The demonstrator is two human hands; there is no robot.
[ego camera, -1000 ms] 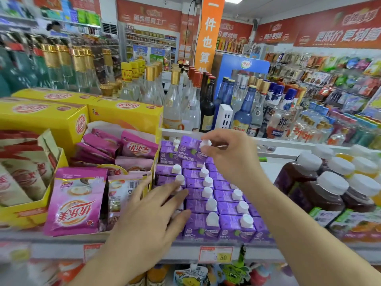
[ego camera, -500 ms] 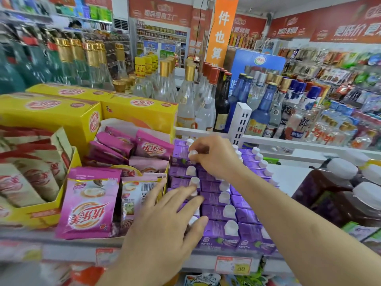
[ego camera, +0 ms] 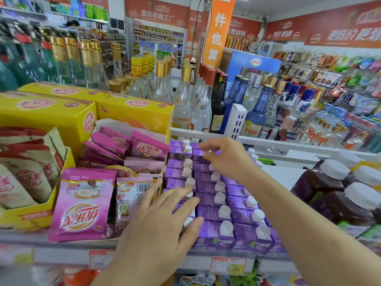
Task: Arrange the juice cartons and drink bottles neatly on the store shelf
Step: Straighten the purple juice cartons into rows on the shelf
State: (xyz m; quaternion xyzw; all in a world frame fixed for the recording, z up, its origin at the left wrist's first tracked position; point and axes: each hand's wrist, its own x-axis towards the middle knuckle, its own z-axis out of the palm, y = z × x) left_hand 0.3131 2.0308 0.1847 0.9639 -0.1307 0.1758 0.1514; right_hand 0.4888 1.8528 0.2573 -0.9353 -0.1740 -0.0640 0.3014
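Observation:
Several purple juice cartons [ego camera: 212, 213] with white caps stand in tight rows on the store shelf [ego camera: 68, 258]. My left hand [ego camera: 160, 228] lies with spread, straight fingers on the tops of the left column near the front. My right hand [ego camera: 226, 159] reaches to the back of the block, where its thumb and curled fingers pinch the top of a rear purple carton [ego camera: 199, 156] in the middle column. That carton sits down among the others. Dark juice bottles [ego camera: 329, 188] with white caps stand at the right of the cartons.
Pink drink pouches [ego camera: 86, 203] and yellow boxes [ego camera: 47, 112] crowd the shelf left of the cartons. Behind a white rail [ego camera: 288, 142] stand many glass liquor bottles [ego camera: 185, 104] and a white divider [ego camera: 237, 120]. A price tag [ego camera: 228, 265] hangs on the shelf edge.
My right hand has lowered the raised purple carton into the back of the block and moved slightly left. My left hand has stayed on the front left cartons.

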